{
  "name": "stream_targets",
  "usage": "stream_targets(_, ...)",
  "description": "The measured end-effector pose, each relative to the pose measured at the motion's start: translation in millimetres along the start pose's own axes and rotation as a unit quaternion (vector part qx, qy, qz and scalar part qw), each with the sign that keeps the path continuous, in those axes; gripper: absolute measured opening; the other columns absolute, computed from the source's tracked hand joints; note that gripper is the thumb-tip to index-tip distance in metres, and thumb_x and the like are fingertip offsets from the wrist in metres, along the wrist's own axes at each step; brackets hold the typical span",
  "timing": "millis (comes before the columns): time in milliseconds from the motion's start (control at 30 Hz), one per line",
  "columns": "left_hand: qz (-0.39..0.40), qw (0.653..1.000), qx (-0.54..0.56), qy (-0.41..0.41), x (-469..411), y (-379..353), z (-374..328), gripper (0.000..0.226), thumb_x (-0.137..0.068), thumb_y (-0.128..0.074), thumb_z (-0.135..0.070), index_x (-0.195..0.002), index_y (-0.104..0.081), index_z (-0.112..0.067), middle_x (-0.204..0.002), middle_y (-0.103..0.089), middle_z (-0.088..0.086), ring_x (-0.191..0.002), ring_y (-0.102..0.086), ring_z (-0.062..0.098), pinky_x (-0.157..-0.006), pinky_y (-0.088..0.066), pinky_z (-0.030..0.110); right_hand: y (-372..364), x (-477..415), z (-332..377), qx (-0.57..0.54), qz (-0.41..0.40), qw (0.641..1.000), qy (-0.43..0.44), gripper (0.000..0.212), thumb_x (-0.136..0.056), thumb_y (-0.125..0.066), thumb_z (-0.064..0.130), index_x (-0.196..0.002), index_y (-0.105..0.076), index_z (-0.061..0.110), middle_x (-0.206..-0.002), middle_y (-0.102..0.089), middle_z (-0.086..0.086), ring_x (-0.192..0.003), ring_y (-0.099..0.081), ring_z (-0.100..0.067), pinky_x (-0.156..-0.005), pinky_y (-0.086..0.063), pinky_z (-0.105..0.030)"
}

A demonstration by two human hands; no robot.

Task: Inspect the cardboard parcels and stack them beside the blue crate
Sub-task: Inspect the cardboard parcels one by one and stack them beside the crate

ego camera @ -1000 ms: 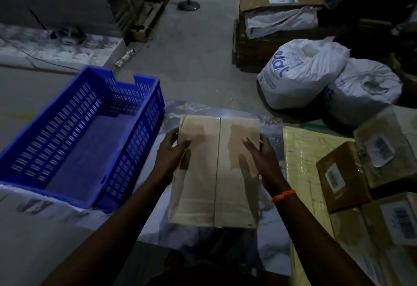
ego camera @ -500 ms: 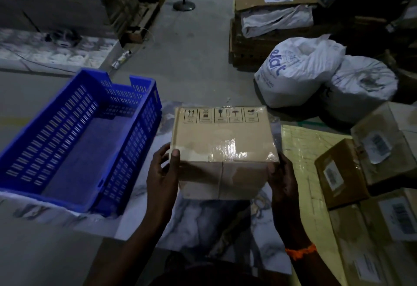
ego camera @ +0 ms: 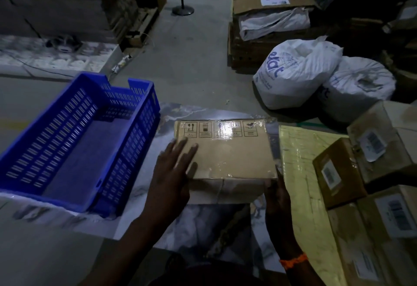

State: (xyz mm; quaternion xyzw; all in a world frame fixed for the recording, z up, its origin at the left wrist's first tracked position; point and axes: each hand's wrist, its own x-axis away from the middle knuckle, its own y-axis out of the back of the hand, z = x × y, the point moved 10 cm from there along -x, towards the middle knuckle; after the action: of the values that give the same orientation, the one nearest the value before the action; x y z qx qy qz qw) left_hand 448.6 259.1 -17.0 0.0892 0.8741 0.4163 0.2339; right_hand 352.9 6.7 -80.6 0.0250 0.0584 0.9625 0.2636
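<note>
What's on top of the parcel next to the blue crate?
On the parcel, the left hand lies flat at the near-left; printed symbols line the far edge. Whatever the hand covers is hidden.

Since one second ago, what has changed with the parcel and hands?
The parcel was turned symbols-up and lowered beside the blue crate. The left hand moved from its side to lie flat on top; the right hand still holds the near right corner. The crate stayed put.

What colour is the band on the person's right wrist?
Orange. The wristband shows at the bottom of the head view, the only view.
</note>
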Motion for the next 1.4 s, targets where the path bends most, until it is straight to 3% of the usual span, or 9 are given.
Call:
stream_targets(100, 0.084, 0.991, -0.039, -0.1, 0, -9, -11, 0.056, -0.1, -0.047, -0.022, -0.155, -0.036, -0.026, -0.162, -0.036, 0.001, -0.154, -0.021, 0.018, -0.12, -0.029, 0.058, -21, 3, 14, 0.022, 0.037, 0.998, 0.034, 0.073, -0.09, -0.042, 0.082, -0.148, -0.043, 0.037, -0.141, -0.051, 0.04, -0.135, -0.045, 0.014, -0.105, -0.039, -0.009)
stream_targets(267, 0.073, 0.996, 0.045, -0.022, 6, 25, 9, 0.062, -0.103, -0.034, -0.061, -0.156, -0.036, -0.027, -0.164, -0.031, -0.001, -0.152, -0.027, 0.015, -0.12, -0.031, 0.044, -77, 13, 49, 0.066, 0.123, 0.982, 0.125, 0.055, -0.105, -0.045, 0.047, -0.154, -0.045, 0.022, -0.159, -0.046, 0.01, -0.15, -0.038, -0.015, -0.119, -0.037, -0.049)
stream_targets(467, 0.047, 0.984, 0.09, 0.149, 15, 52, 51, 0.083, -0.09, -0.032, -0.079, -0.158, -0.031, -0.032, -0.166, -0.027, -0.005, -0.151, -0.025, 0.012, -0.12, -0.031, 0.046, -107, 6, 45, 0.078, 0.136, 0.978, 0.135, 0.045, -0.103, -0.047, 0.047, -0.141, -0.06, 0.028, -0.156, -0.048, 0.009, -0.149, -0.036, -0.007, -0.119, -0.035, -0.03)
stream_targets(667, 0.077, 0.964, 0.091, 0.237, 18, 51, 57, 0.11, -0.075, -0.026, -0.094, -0.161, -0.021, -0.027, -0.169, -0.02, -0.002, -0.154, -0.02, 0.016, -0.124, -0.022, 0.048, -64, -43, -76, 0.12, 0.052, 0.976, -0.176, 0.102, -0.075, -0.065, 0.084, -0.151, -0.045, 0.02, -0.147, -0.051, -0.003, -0.133, -0.054, -0.024, -0.105, -0.052, -0.046)
stream_targets(800, 0.088, 0.962, 0.083, 0.245, 10, 48, 50, 0.127, -0.064, -0.024, -0.104, -0.16, -0.024, -0.022, -0.165, -0.028, 0.003, -0.148, -0.031, 0.025, -0.117, -0.033, 0.045, -66, -34, -99, 0.062, 0.133, 0.947, -0.287, 0.059, -0.089, -0.063, 0.07, -0.118, -0.068, 0.019, -0.118, -0.073, -0.01, -0.095, -0.072, -0.017, -0.073, -0.06, -0.035)
stream_targets(933, 0.091, 0.943, 0.177, 0.265, 6, 54, 49, 0.1, -0.081, -0.043, -0.088, -0.16, -0.024, -0.031, -0.165, -0.029, -0.002, -0.147, -0.034, 0.021, -0.112, -0.031, 0.037, -53, -39, -64, -0.01, 0.097, 0.978, -0.184, 0.019, -0.108, -0.052, 0.03, -0.125, -0.06, 0.028, -0.102, -0.07, 0.019, -0.079, -0.068, 0.013, -0.06, -0.055, -0.017)
stream_targets(1067, 0.098, 0.901, 0.323, 0.272, 21, 39, 71, 0.085, -0.081, -0.062, -0.075, -0.155, -0.032, -0.046, -0.162, -0.036, -0.012, -0.144, -0.04, 0.013, -0.118, -0.037, 0.048, -29, -49, -37, -0.01, 0.069, 0.984, -0.162, 0.038, -0.103, -0.054, 0.046, -0.133, -0.06, 0.025, -0.112, -0.068, 0.017, -0.111, -0.065, -0.007, -0.083, -0.054, -0.029)
stream_targets(1200, 0.086, 0.881, 0.364, 0.289, 47, 14, 81, 0.062, -0.095, -0.06, -0.037, -0.153, -0.037, -0.044, -0.154, -0.045, -0.014, -0.123, -0.052, -0.006, -0.099, -0.05, 0.024, -3, -45, -36, 0.069, 0.066, 0.986, -0.138, 0.06, -0.084, -0.059, 0.079, -0.129, -0.064, 0.04, -0.123, -0.07, 0.014, -0.117, -0.064, -0.015, -0.099, -0.055, -0.05)
stream_targets(1400, 0.055, 0.848, 0.396, 0.349, 84, -12, 109, 0.053, -0.088, -0.064, -0.036, -0.133, -0.046, -0.058, -0.13, -0.055, -0.036, -0.112, -0.059, -0.013, -0.091, -0.051, 0.026, 1, -22, -36, 0.122, 0.076, 0.983, -0.117, 0.053, -0.089, -0.056, 0.068, -0.134, -0.06, 0.04, -0.125, -0.067, 0.017, -0.115, -0.063, -0.005, -0.095, -0.054, -0.033)
